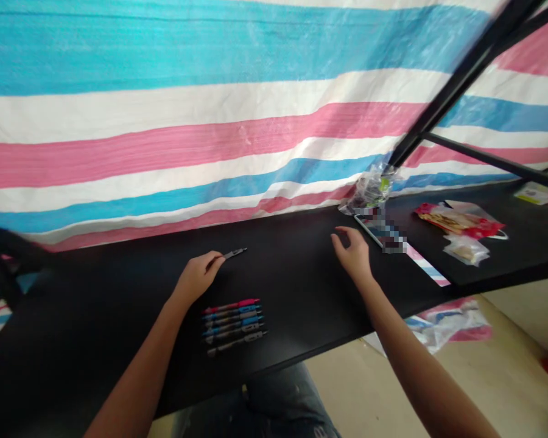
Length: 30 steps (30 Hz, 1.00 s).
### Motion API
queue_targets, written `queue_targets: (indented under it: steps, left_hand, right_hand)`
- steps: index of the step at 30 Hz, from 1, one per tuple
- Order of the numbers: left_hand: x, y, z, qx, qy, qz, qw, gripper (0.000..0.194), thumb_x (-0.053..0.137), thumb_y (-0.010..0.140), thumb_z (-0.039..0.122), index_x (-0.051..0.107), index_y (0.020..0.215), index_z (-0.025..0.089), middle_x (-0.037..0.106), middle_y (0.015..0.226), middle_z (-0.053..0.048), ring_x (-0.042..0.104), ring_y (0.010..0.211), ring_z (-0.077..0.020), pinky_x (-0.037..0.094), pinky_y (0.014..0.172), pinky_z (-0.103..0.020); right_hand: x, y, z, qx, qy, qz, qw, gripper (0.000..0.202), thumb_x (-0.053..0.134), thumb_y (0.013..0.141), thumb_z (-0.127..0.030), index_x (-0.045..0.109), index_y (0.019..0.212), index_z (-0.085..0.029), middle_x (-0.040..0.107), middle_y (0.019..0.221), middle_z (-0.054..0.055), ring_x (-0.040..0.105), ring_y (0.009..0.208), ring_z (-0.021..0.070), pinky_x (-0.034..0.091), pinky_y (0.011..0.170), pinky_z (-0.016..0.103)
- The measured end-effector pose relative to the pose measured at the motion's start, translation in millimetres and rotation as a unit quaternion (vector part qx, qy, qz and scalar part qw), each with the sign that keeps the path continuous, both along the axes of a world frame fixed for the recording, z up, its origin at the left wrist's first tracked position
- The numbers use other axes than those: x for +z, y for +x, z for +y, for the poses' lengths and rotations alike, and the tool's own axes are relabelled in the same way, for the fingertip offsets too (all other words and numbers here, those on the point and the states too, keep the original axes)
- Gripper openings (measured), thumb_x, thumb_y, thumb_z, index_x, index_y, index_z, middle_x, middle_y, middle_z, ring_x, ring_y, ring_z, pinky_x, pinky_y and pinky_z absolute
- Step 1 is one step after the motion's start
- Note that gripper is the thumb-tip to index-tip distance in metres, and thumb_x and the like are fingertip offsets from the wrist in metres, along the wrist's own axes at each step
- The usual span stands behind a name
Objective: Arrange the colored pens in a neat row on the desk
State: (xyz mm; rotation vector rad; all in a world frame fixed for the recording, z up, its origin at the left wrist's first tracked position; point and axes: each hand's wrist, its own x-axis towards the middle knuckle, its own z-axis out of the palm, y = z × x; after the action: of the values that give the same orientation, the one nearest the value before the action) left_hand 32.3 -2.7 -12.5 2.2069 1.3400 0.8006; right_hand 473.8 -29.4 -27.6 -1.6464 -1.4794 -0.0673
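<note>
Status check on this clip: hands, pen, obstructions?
Left hand grips slim dark pen above black table. Right hand open, empty. Row of pens beside left wrist.

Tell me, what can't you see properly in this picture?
- Phone, head view: screen pixelated over.
- Pen in left hand: motion-blurred, colour unclear.
- Clear bag: contents too blurred.
- Right hand: fingers spread, touching the table or not, unclear.
- Wrappers' print: too small.

I can read no text, brand or number anywhere here. The packets (459, 220) near the table's (301, 267) right edge carry print too blurred to read, and the pens' (234, 321) markings are too small.
</note>
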Motion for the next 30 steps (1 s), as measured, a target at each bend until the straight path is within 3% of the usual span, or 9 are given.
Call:
queue_targets:
  steps: [4,6,9,11,16,19,21,25,30]
  left_hand:
    - [-0.3,6,-6,-0.027,-0.027,-0.037,0.999,0.024,0.059,0.093,0.031,0.075,0.104,0.017,0.074,0.079,-0.004,0.061,0.060,-0.0161,0.044,0.061,-0.027]
    - [-1.0,6,-6,-0.056,-0.035,-0.054,0.996,0.026,0.060,0.089,0.020,0.076,0.109,0.017,0.077,0.085,-0.005,0.062,0.061,-0.0153,0.046,0.062,-0.026]
    - [0.2,1,-4,-0.081,-0.038,-0.081,0.993,0.024,0.063,0.088,0.020,0.079,0.106,0.019,0.079,0.094,-0.006,0.070,0.074,-0.0187,0.050,0.071,-0.028]
    - [3.2,-3,-3,-0.067,-0.047,-0.100,0.992,0.019,0.066,0.089,0.024,0.080,0.101,0.020,0.080,0.097,-0.007,0.072,0.081,-0.0210,0.052,0.076,-0.030]
    - [12.8,-6,-4,-0.081,-0.043,-0.121,0.988,0.009,0.074,0.085,0.025,0.081,0.087,0.020,0.079,0.088,-0.006,0.072,0.078,-0.0211,0.051,0.075,-0.030]
    - [16.9,-9,-2,-0.027,-0.077,-0.234,0.969,0.012,0.081,0.078,0.028,0.079,0.081,0.017,0.077,0.078,-0.006,0.068,0.069,-0.0190,0.050,0.068,-0.029]
    - [19.5,-12,1,0.022,-0.115,-0.380,0.918,0.020,0.081,0.079,0.033,0.077,0.085,0.015,0.078,0.084,-0.009,0.069,0.069,-0.0186,0.049,0.063,-0.027]
    - [24.0,-14,5,0.018,-0.267,-0.634,0.725,0.029,0.065,0.092,0.039,0.072,0.100,0.013,0.077,0.106,-0.015,0.070,0.071,-0.0166,0.050,0.061,-0.026]
    - [21.5,-1,-2,-0.019,-0.384,-0.716,0.582,0.040,0.041,0.102,0.046,0.066,0.094,0.016,0.072,0.105,-0.013,0.066,0.068,-0.0181,0.045,0.052,-0.028]
  right_hand:
    - [18.3,-141,3,0.347,-0.103,0.074,0.929,0.043,0.064,0.094,-0.035,0.061,0.136,-0.026,0.071,0.121,0.011,0.070,0.101,0.0237,0.060,0.085,0.038]
    - [21.1,-190,3,0.433,-0.128,0.073,0.889,0.047,0.066,0.093,-0.029,0.060,0.139,-0.027,0.071,0.125,0.009,0.071,0.101,0.0222,0.060,0.085,0.036]
    - [17.1,-224,7,0.420,-0.121,0.098,0.894,0.022,0.060,0.095,-0.026,0.074,0.111,-0.023,0.077,0.111,0.008,0.072,0.097,0.0226,0.057,0.089,0.037]
    - [12.7,-227,11,0.380,-0.156,0.118,0.904,0.018,0.061,0.094,-0.030,0.076,0.098,-0.022,0.078,0.087,0.005,0.070,0.075,0.0203,0.055,0.074,0.033]
    - [14.1,-217,19,0.385,-0.250,0.221,0.861,0.032,0.063,0.091,-0.048,0.072,0.080,-0.019,0.060,0.056,-0.001,0.053,0.051,0.0143,0.041,0.052,0.028]
    - [19.9,-220,26,0.388,-0.253,0.256,0.848,0.039,0.067,0.087,-0.055,0.070,0.073,-0.018,0.058,0.055,-0.001,0.051,0.051,0.0135,0.039,0.051,0.027]
    - [20.4,-227,31,0.355,-0.218,0.307,0.856,0.037,0.071,0.084,-0.055,0.073,0.079,-0.019,0.062,0.059,0.000,0.054,0.054,0.0144,0.043,0.054,0.028]
    - [10.1,-249,36,0.337,-0.183,0.391,0.837,0.037,0.077,0.079,-0.054,0.073,0.093,-0.020,0.071,0.072,0.003,0.064,0.065,0.0180,0.053,0.065,0.032]
    - [-5.8,-262,30,0.327,-0.110,0.344,0.873,0.027,0.074,0.084,-0.045,0.073,0.096,-0.021,0.076,0.093,0.007,0.071,0.085,0.0228,0.057,0.082,0.038]
